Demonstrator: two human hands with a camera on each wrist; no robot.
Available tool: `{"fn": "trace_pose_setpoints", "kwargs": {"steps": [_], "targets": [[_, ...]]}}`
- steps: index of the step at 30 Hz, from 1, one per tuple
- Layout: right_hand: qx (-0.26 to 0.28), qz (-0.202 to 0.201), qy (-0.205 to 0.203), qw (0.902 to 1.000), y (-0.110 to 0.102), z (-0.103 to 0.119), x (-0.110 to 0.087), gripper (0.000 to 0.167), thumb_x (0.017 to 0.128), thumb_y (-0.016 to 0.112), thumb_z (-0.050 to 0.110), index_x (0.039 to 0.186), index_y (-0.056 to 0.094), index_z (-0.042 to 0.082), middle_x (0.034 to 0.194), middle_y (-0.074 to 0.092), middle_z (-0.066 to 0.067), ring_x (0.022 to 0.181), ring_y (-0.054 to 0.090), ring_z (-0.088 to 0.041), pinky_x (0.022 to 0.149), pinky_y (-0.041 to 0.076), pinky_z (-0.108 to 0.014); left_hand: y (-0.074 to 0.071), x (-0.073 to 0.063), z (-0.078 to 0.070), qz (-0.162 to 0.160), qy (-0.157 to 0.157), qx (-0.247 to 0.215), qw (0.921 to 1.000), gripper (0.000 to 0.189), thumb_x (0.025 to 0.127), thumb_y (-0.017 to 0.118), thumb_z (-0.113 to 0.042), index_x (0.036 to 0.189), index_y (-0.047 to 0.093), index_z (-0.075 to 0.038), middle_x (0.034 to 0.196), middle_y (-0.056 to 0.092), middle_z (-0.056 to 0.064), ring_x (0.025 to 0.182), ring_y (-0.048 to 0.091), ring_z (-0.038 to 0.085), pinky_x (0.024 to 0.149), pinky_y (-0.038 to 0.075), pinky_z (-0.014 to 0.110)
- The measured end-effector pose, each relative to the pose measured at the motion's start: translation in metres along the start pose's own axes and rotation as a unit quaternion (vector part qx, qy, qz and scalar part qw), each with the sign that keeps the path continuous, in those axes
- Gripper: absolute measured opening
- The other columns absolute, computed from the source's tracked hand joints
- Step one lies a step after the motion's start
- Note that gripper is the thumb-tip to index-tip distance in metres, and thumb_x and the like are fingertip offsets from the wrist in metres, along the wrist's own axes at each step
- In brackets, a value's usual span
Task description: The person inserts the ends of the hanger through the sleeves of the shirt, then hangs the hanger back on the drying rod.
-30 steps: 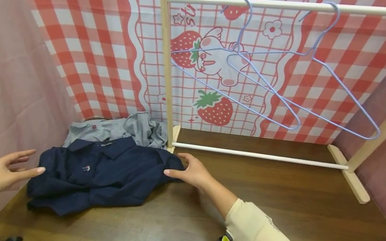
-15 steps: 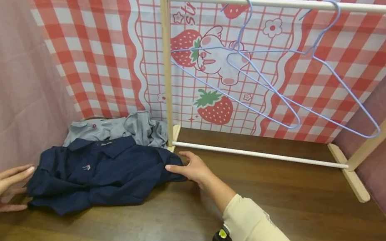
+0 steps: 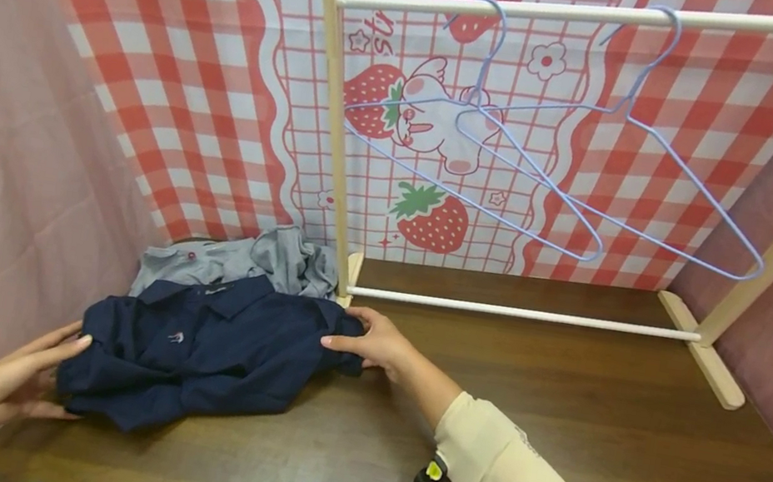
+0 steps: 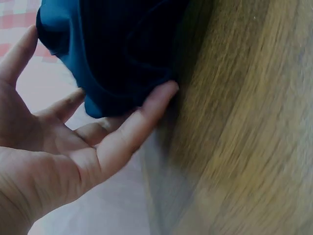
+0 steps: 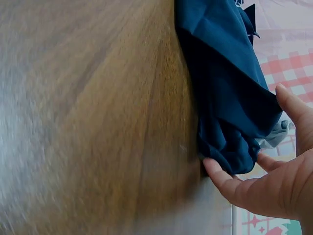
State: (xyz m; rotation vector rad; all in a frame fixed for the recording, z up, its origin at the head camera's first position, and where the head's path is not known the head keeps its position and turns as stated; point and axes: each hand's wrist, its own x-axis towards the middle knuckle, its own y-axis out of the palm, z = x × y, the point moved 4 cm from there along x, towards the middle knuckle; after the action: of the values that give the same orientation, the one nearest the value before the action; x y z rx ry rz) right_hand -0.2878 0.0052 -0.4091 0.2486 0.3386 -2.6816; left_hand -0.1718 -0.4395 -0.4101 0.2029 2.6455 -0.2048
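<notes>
- Think of a clock lying flat over the scene my head camera sees, with 12 farthest from me and the shirt in the middle.
- The dark blue cloth shirt with a collar and a tiny bright mark on its chest [image 3: 240, 353] lies rumpled on the brown wooden table [image 3: 338, 452], to the left of the scene.
- Its long side runs almost from 9 to 3, tipped so the right end is a bit farther away. The collar is at 12.
- My left hand [image 3: 5, 385] is just past 8, at the shirt's left end. My fingers are spread round the edge, touching the cloth.
- My right hand [image 3: 381, 344] is near 3, at the other end. Its fingers are spread too, with some of the cloth between them. I cannot tell how hard either hand presses.
- So the shirt sits right between my hands, and both are equally close to it.
- The rumpled grey cloth shirt [image 3: 215, 266] lies just behind, at 12.
- The pale wood rack [image 3: 338, 157] with two thin light-blue hangers [image 3: 636, 88] stands toward 1 and 2, nearer my right hand.
</notes>
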Motion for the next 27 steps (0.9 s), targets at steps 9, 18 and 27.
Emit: {"fn": "trace_pose_setpoints", "kwargs": {"steps": [9, 18, 27], "targets": [[0.125, -0.003, 0.046, 0.9911, 0.008, -0.006, 0.003, 0.071, 0.084, 0.076, 0.026, 0.145, 0.043, 0.01, 0.151, 0.032, -0.022, 0.127, 0.046, -0.04, 0.089, 0.047, -0.059, 0.0, 0.018, 0.0, 0.002, 0.002, -0.048, 0.9988, 0.071, 0.102, 0.031, -0.051, 0.153, -0.008, -0.021, 0.122, 0.051, -0.016, 0.102, 0.055, 0.01, 0.091, 0.045, 0.057], [0.193, -0.014, 0.036, 0.9805, 0.017, -0.008, 0.008, 0.063, 0.084, 0.074, 0.015, 0.139, 0.047, 0.006, 0.137, 0.043, -0.025, 0.099, 0.061, -0.036, 0.072, 0.054, -0.058, 0.007, 0.021, -0.002, 0.004, 0.026, -0.072, 0.997, 0.025, 0.103, 0.046, -0.032, 0.122, 0.043, -0.048, 0.104, 0.056, -0.022, 0.098, 0.059, 0.013, 0.086, 0.048, 0.05], [0.224, -0.031, 0.033, 0.9736, 0.023, -0.009, 0.006, 0.053, 0.083, 0.071, -0.002, 0.131, 0.048, 0.003, 0.13, 0.047, -0.025, 0.089, 0.065, -0.032, 0.069, 0.055, -0.057, 0.015, 0.018, -0.005, 0.02, 0.068, -0.124, 0.9898, 0.039, 0.1, 0.051, -0.011, 0.101, 0.064, -0.047, 0.101, 0.065, -0.016, 0.089, 0.065, 0.012, 0.076, 0.055, 0.037]]}}
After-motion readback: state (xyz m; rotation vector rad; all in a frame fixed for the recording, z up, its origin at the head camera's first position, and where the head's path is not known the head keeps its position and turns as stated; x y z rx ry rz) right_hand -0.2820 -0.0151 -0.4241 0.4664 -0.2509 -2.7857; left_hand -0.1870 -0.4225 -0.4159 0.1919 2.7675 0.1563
